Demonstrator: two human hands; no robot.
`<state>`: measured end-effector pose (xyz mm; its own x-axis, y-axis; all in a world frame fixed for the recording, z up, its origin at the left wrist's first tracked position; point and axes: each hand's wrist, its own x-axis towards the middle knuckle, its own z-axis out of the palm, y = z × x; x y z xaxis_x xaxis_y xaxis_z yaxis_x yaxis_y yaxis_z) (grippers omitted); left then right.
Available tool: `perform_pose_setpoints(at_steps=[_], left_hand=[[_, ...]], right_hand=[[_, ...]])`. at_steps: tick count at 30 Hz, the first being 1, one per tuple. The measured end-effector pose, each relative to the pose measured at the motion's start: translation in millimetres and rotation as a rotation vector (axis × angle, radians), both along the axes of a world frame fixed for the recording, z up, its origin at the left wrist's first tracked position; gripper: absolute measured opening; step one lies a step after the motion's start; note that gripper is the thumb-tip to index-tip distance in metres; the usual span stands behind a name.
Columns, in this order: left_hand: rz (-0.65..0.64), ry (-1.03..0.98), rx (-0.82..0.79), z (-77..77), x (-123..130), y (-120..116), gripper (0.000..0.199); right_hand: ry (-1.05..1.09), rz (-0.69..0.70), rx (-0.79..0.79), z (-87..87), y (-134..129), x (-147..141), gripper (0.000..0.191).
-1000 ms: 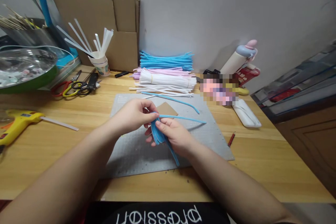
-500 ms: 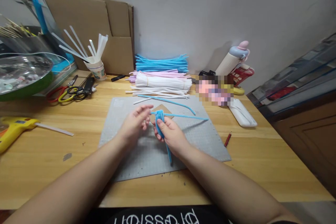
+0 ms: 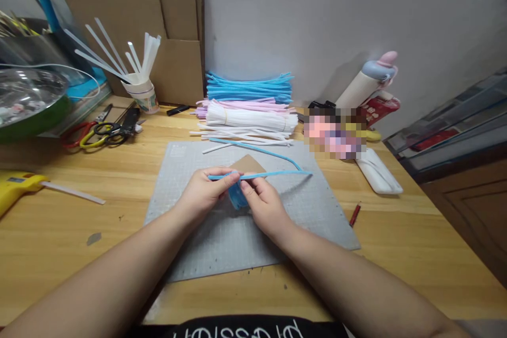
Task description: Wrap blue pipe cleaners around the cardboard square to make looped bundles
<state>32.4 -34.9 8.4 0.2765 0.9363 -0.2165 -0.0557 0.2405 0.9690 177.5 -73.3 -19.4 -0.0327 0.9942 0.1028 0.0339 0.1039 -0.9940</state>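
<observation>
My left hand (image 3: 206, 190) and right hand (image 3: 267, 205) pinch blue pipe cleaners (image 3: 237, 198); near the worktop's (image 3: 51, 243) back edge, a cup (image 3: 143, 98) (printed) holds white sticks (image 3: 149, 57).

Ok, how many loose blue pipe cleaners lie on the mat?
1: a blue pipe cleaner across the mat, beyond the left hand and right hand, which may hide others.

The coil (image 3: 238, 198) is above the mat (image 3: 309, 216) (scissors (image 3: 94, 131) left).

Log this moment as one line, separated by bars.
left hand: pinching blue pipe cleaner | right hand: gripping blue pipe-cleaner bundle | below: gray cutting mat
</observation>
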Motion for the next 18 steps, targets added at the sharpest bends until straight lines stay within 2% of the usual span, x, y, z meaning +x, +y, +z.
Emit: perform_pose_setpoints(at_steps=[5,12,15,18], left_hand=[[-0.030,0.038,0.037,-1.5,-1.2,-0.3,0.030],[-0.066,0.002,-0.035,3.2,-1.0,0.5,0.034],[-0.028,-0.057,-0.059,3.2,0.2,0.2,0.037],[-0.031,-0.082,-0.044,1.6,-0.1,0.5,0.032]], right_hand=[[0.328,-0.008,-0.131,5.7,4.9,-0.1,0.020],[0.355,-0.040,-0.102,16.7,5.2,2.8,0.017],[0.382,-0.037,-0.119,15.1,5.5,3.0,0.016],[0.500,-0.024,-0.184,12.7,6.1,2.6,0.018]])
